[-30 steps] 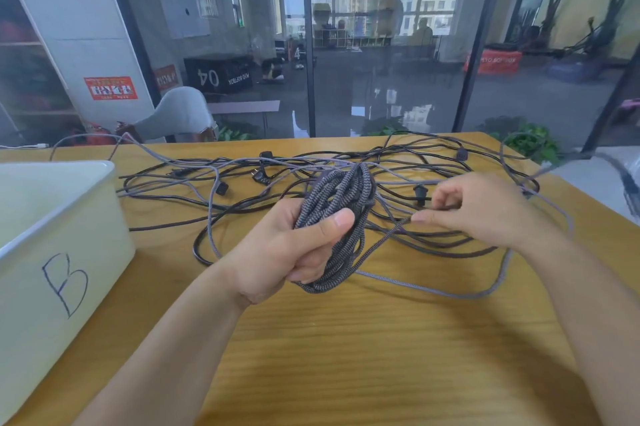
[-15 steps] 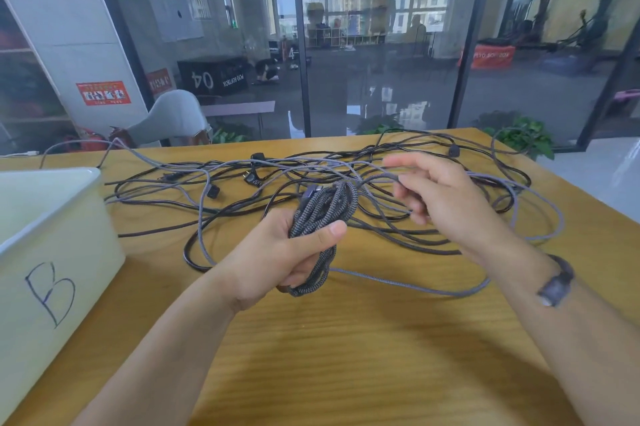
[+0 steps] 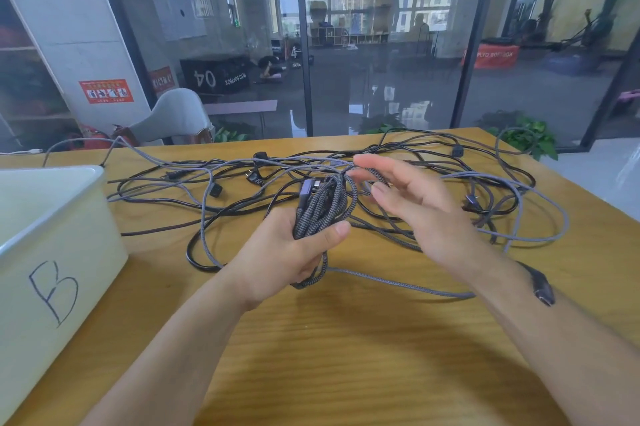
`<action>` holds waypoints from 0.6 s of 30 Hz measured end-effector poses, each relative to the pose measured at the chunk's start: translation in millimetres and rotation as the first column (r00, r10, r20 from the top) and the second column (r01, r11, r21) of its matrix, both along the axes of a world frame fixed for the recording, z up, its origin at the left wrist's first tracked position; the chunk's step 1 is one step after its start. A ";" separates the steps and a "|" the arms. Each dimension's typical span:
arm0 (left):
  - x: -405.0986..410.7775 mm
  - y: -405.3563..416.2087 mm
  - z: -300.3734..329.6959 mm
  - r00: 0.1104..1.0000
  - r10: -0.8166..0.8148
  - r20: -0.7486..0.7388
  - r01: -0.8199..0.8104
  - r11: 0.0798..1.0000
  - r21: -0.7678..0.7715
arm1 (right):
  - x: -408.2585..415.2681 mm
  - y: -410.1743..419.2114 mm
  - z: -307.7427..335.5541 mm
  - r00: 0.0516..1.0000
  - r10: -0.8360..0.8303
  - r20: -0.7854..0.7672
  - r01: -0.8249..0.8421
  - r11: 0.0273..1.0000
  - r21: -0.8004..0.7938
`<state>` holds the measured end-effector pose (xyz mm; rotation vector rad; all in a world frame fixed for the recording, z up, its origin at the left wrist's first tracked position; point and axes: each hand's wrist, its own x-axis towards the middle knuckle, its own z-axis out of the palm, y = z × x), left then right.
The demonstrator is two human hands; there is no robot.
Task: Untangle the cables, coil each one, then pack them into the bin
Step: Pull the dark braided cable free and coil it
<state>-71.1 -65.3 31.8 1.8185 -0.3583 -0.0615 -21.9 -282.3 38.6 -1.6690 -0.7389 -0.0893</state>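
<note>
Left hand [image 3: 277, 252]: grip curled round a coil of braided grey cable [image 3: 320, 209], thumb pressed across its front, held just above the wooden bench [image 3: 346, 356]; one loose strand trails from the coil across the bench toward the right. Right hand [image 3: 415, 203]: fingers spread and relaxed, fingertips touching the coil's top loop, dark band on the wrist. Tangled cables [image 3: 485, 190], black and grey: spread over the far bench behind both hands; white bin [image 3: 52, 252], marked "B": near left edge.

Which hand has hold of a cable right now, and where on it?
The left hand grips the braided grey coil around its bundled middle, thumb across the front. The right hand is open, holding nothing.
</note>
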 end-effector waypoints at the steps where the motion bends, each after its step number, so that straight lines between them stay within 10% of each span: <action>1: 0.2 0.0 0.7 1.000 0.000 0.012 0.000 1.000 -0.001 | -1.3 1.1 -2.0 0.996 -0.036 0.086 0.039 0.999 -0.038; 9: 3.6 -5.5 -7.3 0.992 0.113 0.049 -0.118 0.988 0.095 | -10.4 7.4 -0.8 0.749 -0.330 0.574 0.478 0.869 -0.124; 18: 16.7 1.1 -18.8 0.874 0.457 0.165 -0.475 0.875 0.096 | -19.6 17.6 5.4 0.893 -0.246 0.376 0.420 0.753 -0.506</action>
